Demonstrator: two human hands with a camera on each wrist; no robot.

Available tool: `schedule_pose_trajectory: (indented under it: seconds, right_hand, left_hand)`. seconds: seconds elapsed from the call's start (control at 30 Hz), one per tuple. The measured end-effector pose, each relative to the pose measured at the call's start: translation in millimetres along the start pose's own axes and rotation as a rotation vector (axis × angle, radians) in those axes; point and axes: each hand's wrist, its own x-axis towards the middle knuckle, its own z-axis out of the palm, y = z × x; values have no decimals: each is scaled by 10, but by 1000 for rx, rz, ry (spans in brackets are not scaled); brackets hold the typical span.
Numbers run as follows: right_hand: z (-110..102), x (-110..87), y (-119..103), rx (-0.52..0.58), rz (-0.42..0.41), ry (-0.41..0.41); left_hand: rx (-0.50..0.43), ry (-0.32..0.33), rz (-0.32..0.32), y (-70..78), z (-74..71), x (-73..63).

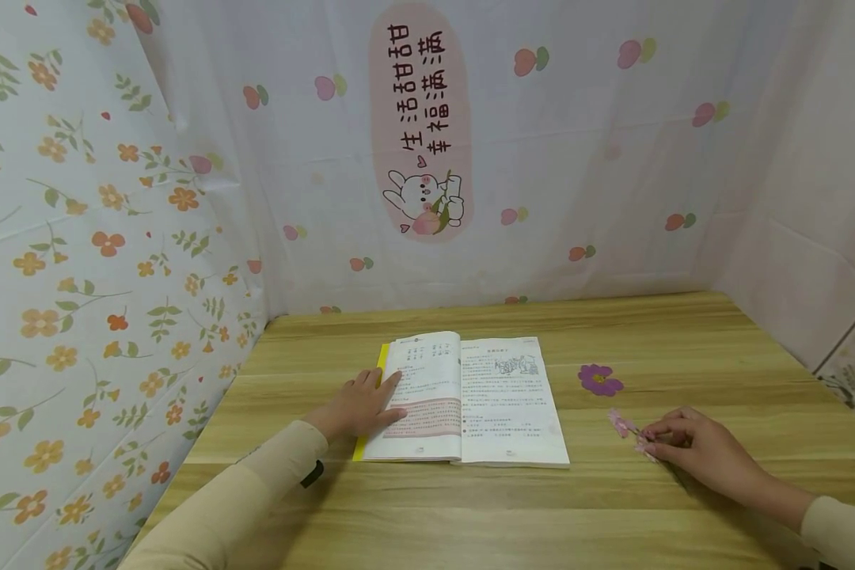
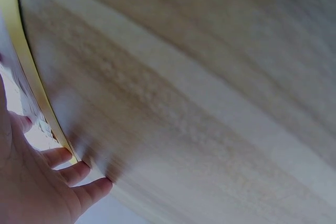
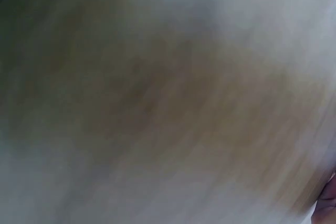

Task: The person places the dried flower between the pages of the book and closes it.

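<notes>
An open book [image 1: 509,404] with printed pages and a yellow cover edge lies on the table. My left hand [image 1: 356,408] rests on its left page, thumb and index finger spread over the print. In the left wrist view, the other fingertips [image 2: 97,190] reach past the yellow cover edge [image 2: 39,85] to the wood. To the right of the book, my right hand [image 1: 708,453] pinches a pink flower [image 1: 621,423] between thumb and fingers, low over the table. Part of the flower is hidden by the fingers. The right wrist view is mostly blurred wood.
A purple flower [image 1: 601,380] with a yellow centre lies between the book and my right hand, farther back. The wood-grain table [image 1: 399,522] ends at a printed curtain [image 1: 577,174] behind. Another floral curtain [image 1: 107,261] hangs along the left side.
</notes>
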Motion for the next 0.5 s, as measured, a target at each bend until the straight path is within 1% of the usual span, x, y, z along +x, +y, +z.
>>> schedule_pose_trajectory:
  seconds: [0.2,0.3,0.4,0.5]
  right_hand:
    - [14,18,-7,-24,29,28]
    - [-13,29,-17,-19,71,7]
    - [-56,52,-44,31,147,-36]
    - [-99,88,-82,117,218,-77]
  left_hand:
    - [-12,5,0,1,-1,-1]
    - [-2,14,10,-1,-3,-1]
    - [-1,23,17,-4,-3,0]
    - [-1,24,16,-7,-1,-1]
